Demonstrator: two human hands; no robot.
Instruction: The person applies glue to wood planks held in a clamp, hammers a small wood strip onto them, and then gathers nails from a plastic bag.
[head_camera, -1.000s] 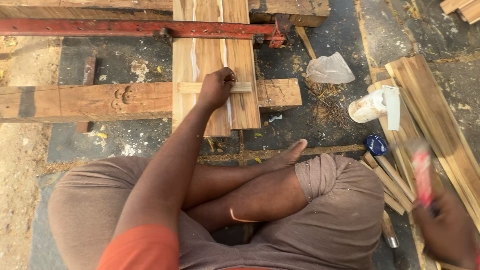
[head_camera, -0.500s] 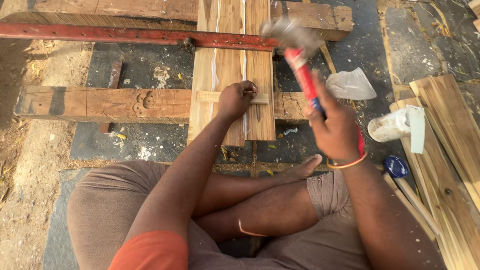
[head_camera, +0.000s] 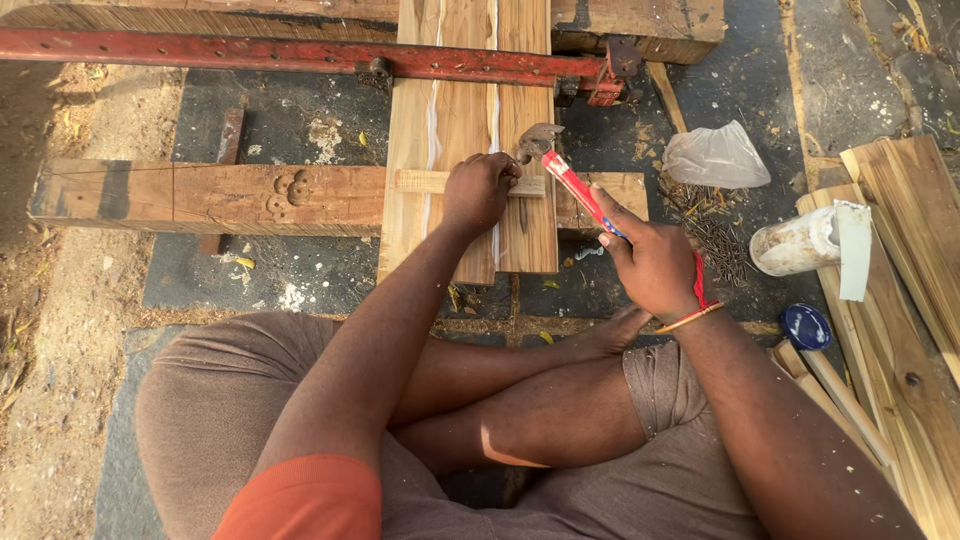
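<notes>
Right hand (head_camera: 655, 265) gripping red-handled hammer (head_camera: 565, 175), head up-left by thin strip (head_camera: 425, 182), left hand (head_camera: 480, 190) pinching there

The hammer (head_camera: 565, 175) has a red handle and grey head. Pale boards (head_camera: 470, 130) lie under a red clamp bar (head_camera: 300, 55). A blue lid (head_camera: 806, 326) sits lower right.

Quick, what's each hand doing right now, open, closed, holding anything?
Left hand: closed, fingers pinched on the thin wooden strip; what it pinches cannot be told.
Right hand: closed on the red-handled hammer.
</notes>
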